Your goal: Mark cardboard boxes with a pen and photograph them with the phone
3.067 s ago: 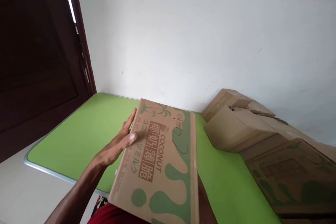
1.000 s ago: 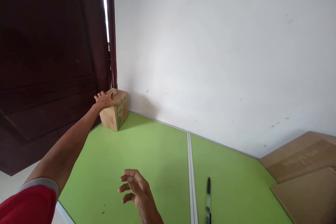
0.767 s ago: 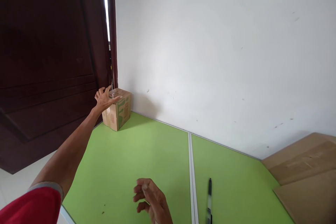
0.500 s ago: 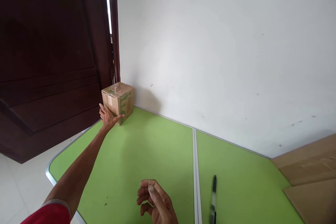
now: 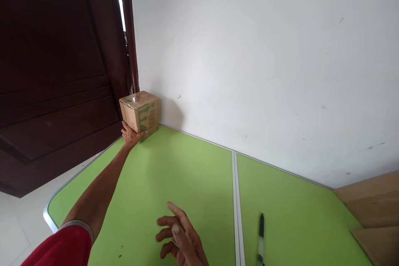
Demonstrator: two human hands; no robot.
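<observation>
A small taped cardboard box [image 5: 148,117] with green printing stands at the far left corner of the green table [image 5: 187,166], close to the wall. My left hand [image 5: 131,136] reaches out to it, gripping its lower near end with the thumb on the printed side and the fingers on the left. Above the table near the front edge of the view is my right hand [image 5: 183,235], its fingers curved and apart, holding nothing. To the right of it a black and clear pen [image 5: 261,232] lies on the table, its lower end cut off by the frame.
A dark wooden door [image 5: 56,70] stands to the left, beside the table's rounded corner. Behind the table rises a white wall [image 5: 243,58]. Brown cardboard [image 5: 370,199] lies at the right edge. A pale strip [image 5: 237,208] divides the tabletop.
The box has turned slightly and sits a little closer to the wall corner, my left hand still on it. My right hand's fingers have spread further. The view has shifted slightly.
</observation>
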